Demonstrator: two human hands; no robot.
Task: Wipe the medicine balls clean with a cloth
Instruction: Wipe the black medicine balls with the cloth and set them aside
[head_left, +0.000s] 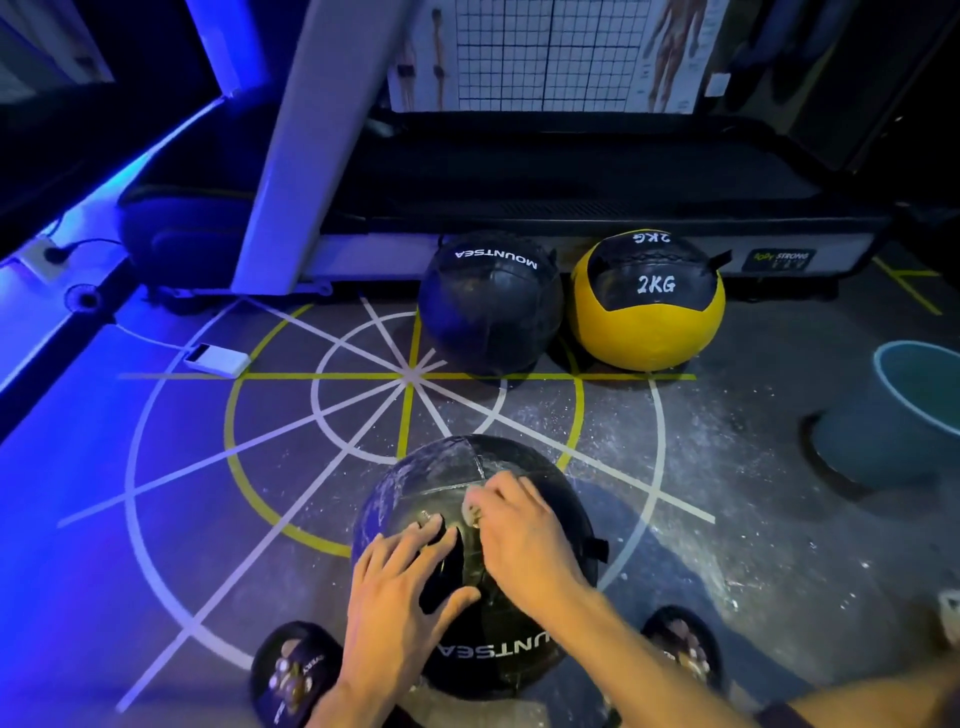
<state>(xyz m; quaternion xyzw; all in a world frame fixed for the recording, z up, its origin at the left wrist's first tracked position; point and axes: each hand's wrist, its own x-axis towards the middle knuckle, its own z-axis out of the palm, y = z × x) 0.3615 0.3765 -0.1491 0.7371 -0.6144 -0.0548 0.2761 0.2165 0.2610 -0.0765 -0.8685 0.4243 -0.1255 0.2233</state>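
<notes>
Near black medicine ball sits on the floor close to the person, between the two sandalled feet. White streaks/smears over its top and left side. "MOUNTSEA" print on the near face, partly covered by the arms.

Left hand: flat on the ball's near-top, fingers spread and straight, holding nothing.

Right hand: on top of the ball, fingers curled over a small pale wad that shows only at the fingertips. Looks like the cloth, too little visible to be sure.

Second black ball and yellow 2KG ball sit side by side further back, just about touching, against the treadmill base.

Teal bucket at the right edge of view. White power bank with cable on the floor at left. Floor has white and yellow line markings, with white specks around the near ball.
</notes>
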